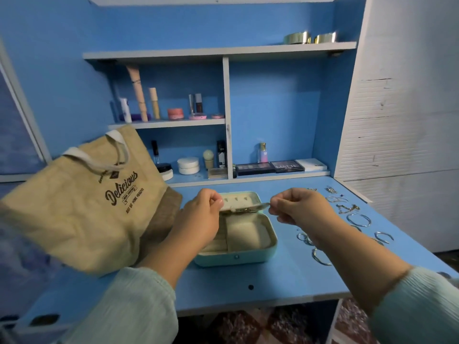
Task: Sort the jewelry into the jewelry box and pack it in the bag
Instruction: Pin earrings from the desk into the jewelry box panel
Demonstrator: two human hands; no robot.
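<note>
Above jewelry box, bracelet crosswise

A home dressing corner is shown: a blue bench is backed by shelves stocked with cosmetics, eyeshadow palettes and powder jars.

Jewelry box: mint-green, rounded corners, cream lining, lid open & upright at the rear; sits mid-desk, small snap on front wall. Inside: padded compartments, ring rolls at left.
Bracelet: silver, chain-type, stretched horizontal over the box, held at both ends.
Bag: tan tote, white handles, "Delicious" print; stands tilted just left of box.
Loose jewelry: silver hoops, bangles, small pcs spread on desk right of box.
</note>
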